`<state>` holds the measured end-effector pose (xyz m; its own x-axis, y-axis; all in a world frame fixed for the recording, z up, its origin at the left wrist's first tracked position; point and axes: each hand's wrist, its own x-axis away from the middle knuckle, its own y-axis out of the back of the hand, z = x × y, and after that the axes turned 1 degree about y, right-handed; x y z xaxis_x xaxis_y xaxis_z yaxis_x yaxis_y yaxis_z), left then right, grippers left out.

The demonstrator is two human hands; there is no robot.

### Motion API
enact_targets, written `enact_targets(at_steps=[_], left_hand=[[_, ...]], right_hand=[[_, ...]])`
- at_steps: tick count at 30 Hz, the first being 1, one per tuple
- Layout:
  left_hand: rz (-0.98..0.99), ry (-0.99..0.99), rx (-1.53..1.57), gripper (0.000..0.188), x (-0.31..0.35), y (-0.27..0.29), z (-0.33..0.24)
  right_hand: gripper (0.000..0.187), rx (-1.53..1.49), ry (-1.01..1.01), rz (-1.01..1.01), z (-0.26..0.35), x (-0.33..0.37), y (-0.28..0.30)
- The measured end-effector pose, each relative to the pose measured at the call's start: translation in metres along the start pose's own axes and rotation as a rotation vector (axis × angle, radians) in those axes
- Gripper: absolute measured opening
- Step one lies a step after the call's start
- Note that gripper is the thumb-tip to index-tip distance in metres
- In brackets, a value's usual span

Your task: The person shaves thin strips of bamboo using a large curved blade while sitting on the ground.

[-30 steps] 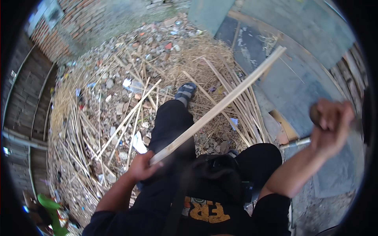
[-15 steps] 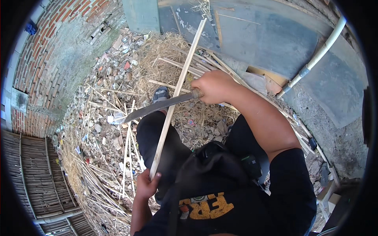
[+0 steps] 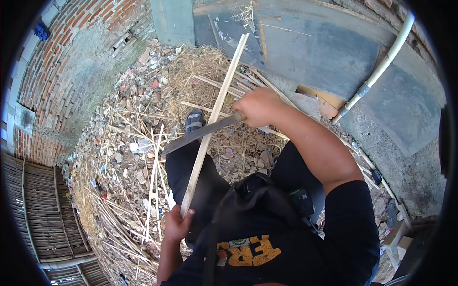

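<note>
My left hand (image 3: pixel 177 225) is closed round the lower end of a long pale strip of split bamboo or wood (image 3: pixel 214 114), which slants up and away to the right over my thigh. In my right hand (image 3: pixel 262 106) is the handle of a machete (image 3: pixel 202 131). Its dark blade points left and crosses the strip near the middle, lying against it or just over it; I cannot tell which edge touches. The fingers of the right hand are wrapped tight round the grip, mostly hidden by the back of the hand.
Rubble, dry straw (image 3: pixel 202 64) and several loose pale strips (image 3: pixel 155 176) litter the ground. My sandalled foot (image 3: pixel 193 121) stands beyond the blade. A brick wall (image 3: pixel 55 86) rises at left, a woven bamboo panel (image 3: pixel 43 209) at lower left, and a white pipe (image 3: pixel 377 71) at right.
The machete and my right hand have moved slightly right and nearer to me along the strip. The strip's far end sits a little lower; my left hand keeps its hold.
</note>
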<state>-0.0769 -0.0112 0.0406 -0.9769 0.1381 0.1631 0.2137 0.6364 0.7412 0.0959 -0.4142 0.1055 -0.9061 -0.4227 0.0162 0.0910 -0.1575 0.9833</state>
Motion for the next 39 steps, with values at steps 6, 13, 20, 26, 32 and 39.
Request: enact_targets(at_steps=[6,13,20,26,32,39], left_hand=[[0.011,-0.019,0.007,0.043,0.001,-0.001,0.000],[0.043,0.023,0.083,0.040,-0.003,-0.003,0.013],[-0.012,-0.005,-0.026,0.040,-0.003,-0.006,0.001],[-0.057,-0.054,-0.068,0.039,-0.001,-0.005,-0.002],[-0.116,-0.096,-0.036,0.038,-0.001,-0.014,0.005],[-0.071,-0.059,-0.048,0.038,-0.002,-0.009,0.004]], right_hand=[[0.042,-0.374,-0.307,-0.238,-0.088,-0.025,-0.021],[0.029,-0.204,-0.227,-0.053,-0.053,-0.005,-0.007],[0.029,-0.290,-0.296,-0.146,-0.068,-0.007,-0.019],[0.026,-0.189,-0.101,-0.062,-0.050,-0.004,-0.006],[0.033,-0.520,-0.239,-0.200,-0.069,-0.014,-0.029],[0.040,-0.260,-0.241,-0.280,-0.066,0.000,-0.018]])
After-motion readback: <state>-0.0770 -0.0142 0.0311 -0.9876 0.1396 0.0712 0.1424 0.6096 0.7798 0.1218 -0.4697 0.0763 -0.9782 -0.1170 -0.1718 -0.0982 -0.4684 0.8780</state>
